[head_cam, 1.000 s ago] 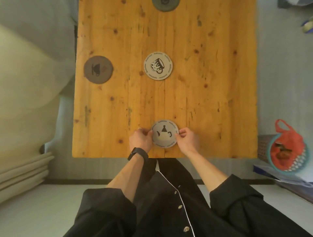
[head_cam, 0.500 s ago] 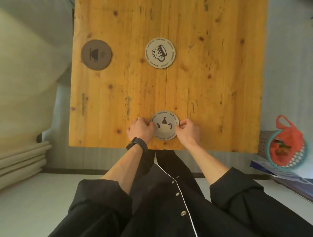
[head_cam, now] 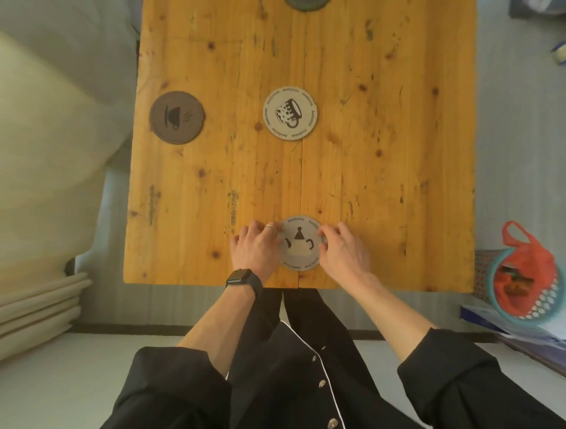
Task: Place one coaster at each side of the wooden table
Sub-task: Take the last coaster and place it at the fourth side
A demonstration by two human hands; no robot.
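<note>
A pale round coaster with a teapot picture (head_cam: 299, 248) lies flat on the wooden table (head_cam: 382, 159) close to the near edge, at the middle. My left hand (head_cam: 255, 248) pinches its left rim and my right hand (head_cam: 343, 249) pinches its right rim. A pale coaster with a mug picture (head_cam: 290, 114) lies in the table's middle. At the left side rests a dark brown coaster with a cup picture (head_cam: 177, 117). Another dark coaster (head_cam: 307, 4) shows partly at the far edge.
An orange net bag in a teal basket (head_cam: 520, 275) stands on the floor to the right of the table. Cream bedding (head_cam: 46, 153) lies to the left. My dark-clothed legs are below the near edge.
My hands stay on the teapot coaster near the front edge. The view has shifted a little; the far coaster is back in sight at the top.
</note>
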